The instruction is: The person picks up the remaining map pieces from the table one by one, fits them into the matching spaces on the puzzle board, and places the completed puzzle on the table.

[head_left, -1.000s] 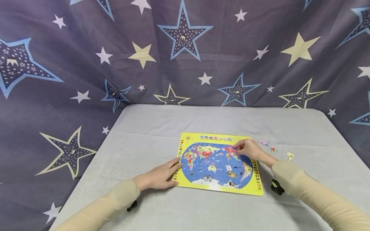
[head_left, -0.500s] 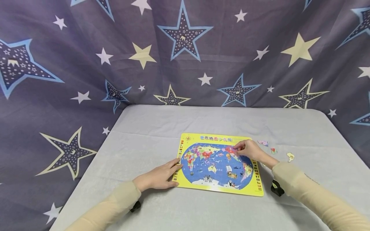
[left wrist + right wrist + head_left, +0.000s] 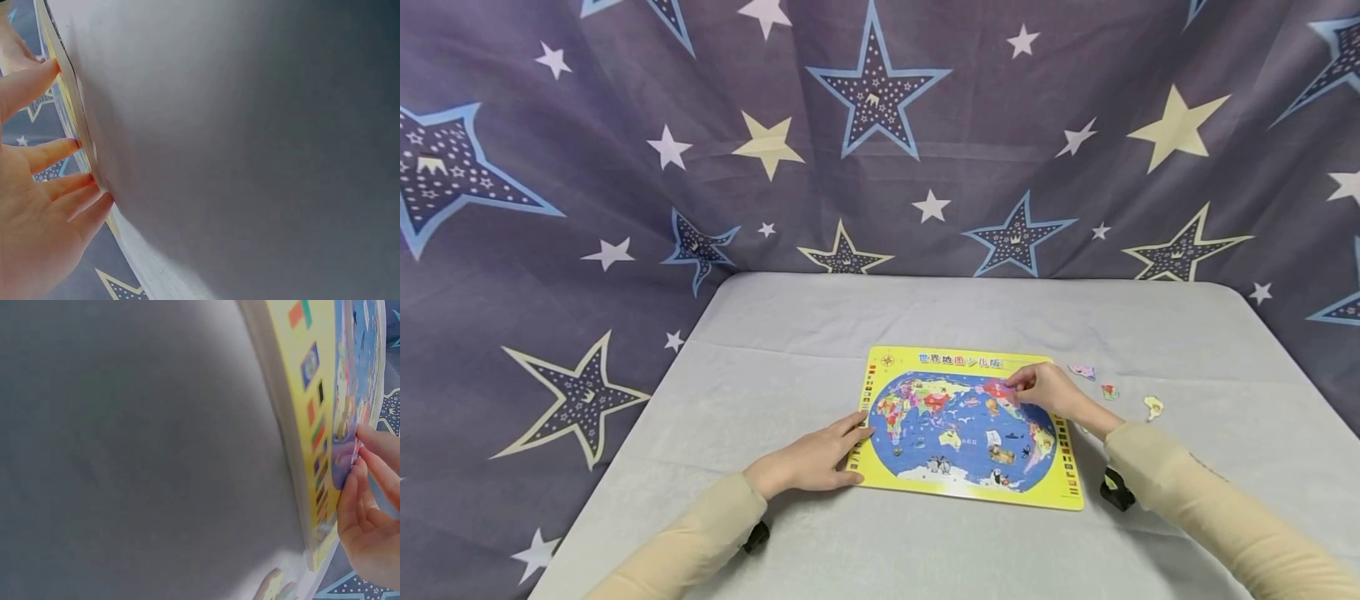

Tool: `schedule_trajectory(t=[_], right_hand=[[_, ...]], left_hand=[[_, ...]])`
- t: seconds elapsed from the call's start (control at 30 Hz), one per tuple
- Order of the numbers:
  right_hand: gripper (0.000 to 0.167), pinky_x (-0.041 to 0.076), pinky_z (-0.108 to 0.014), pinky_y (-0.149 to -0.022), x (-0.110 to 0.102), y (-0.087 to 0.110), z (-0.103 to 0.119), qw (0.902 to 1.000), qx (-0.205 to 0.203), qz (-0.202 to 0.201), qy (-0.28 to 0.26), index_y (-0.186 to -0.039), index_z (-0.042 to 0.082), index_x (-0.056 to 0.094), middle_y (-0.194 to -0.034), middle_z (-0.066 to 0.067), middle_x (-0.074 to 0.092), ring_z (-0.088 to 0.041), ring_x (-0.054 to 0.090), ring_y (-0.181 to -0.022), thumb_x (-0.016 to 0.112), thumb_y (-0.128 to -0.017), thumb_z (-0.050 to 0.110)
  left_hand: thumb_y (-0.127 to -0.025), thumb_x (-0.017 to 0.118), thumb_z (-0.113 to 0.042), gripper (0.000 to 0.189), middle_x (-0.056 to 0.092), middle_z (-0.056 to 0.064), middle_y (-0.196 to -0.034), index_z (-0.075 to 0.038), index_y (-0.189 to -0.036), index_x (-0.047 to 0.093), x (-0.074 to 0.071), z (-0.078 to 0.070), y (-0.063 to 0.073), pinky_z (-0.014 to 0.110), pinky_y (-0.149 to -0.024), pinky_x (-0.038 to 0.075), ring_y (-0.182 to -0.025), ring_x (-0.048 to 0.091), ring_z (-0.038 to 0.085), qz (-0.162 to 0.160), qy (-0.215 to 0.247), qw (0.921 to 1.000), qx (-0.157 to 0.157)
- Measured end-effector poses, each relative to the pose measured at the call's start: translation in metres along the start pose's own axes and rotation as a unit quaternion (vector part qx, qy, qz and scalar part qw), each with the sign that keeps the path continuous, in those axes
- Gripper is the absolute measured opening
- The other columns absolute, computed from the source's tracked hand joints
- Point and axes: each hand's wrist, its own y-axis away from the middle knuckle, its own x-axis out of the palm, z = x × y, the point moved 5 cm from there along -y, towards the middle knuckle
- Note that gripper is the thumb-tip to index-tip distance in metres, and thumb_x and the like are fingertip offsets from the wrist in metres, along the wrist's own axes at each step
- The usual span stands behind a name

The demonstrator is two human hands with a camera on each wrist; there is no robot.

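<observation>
A yellow-bordered world map puzzle board [image 3: 966, 492] lies flat on the table, its blue oval map filled with coloured land pieces. My left hand [image 3: 811, 457] rests at the board's left edge, fingers spread and fairly straight. In the left wrist view, the fingertips of that hand [image 3: 47, 200] touch the board's edge. Over the upper right of the map, my right hand [image 3: 1051, 390] pinches a small puzzle piece [image 3: 1009, 383] with thumb and fingers, close on the board. The fingers hide most of this piece, also in the right wrist view, where the right hand [image 3: 372, 506] reaches over the flag-printed border.
To the right of the board lie loose puzzle pieces: a pink-purple one [image 3: 1082, 371], a red-green one [image 3: 1109, 391] and a pale yellow one [image 3: 1153, 406]. Another piece shows partly beneath the right forearm. A pale grey cloth [image 3: 797, 333] covers the table; a star-patterned curtain [image 3: 880, 192] hangs behind.
Both hands keep their places on the board, the right still at the upper right of the map. The left forearm has shifted slightly to the right.
</observation>
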Motion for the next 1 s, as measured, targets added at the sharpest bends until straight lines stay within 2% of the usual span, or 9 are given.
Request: schedule_trajectory(t=[0.6, 1.0], right_hand=[[0.016, 0.04, -0.025, -0.057, 0.001, 0.001, -0.001, 0.9996, 0.017, -0.02, -0.008, -0.089, -0.003, 0.066, -0.07, -0.003, 0.055, -0.014, 0.047, -0.063, 0.067, -0.075, 0.004], [0.02, 0.045, -0.026, -0.062, -0.011, 0.008, -0.003, 0.9998, 0.01, -0.009, -0.016, -0.096, -0.002, 0.065, -0.078, -0.005, 0.061, -0.014, 0.054, -0.07, 0.065, -0.078, 0.008]], left_hand=[[-0.084, 0.056, -0.041, 0.068, 0.013, 0.011, -0.147, -0.007, -0.138, 0.031, 0.0, 0.0, 0.0, 0.04, -0.103, 0.028, -0.132, 0.019, 0.026, 0.004, 0.003, 1.0, -0.008], [-0.084, 0.056, -0.041, 0.068, 0.013, 0.012, -0.147, -0.007, -0.138, 0.032, -0.001, -0.002, 0.0, 0.04, -0.103, 0.028, -0.132, 0.018, 0.026, 0.006, 0.001, 0.9999, -0.009]])
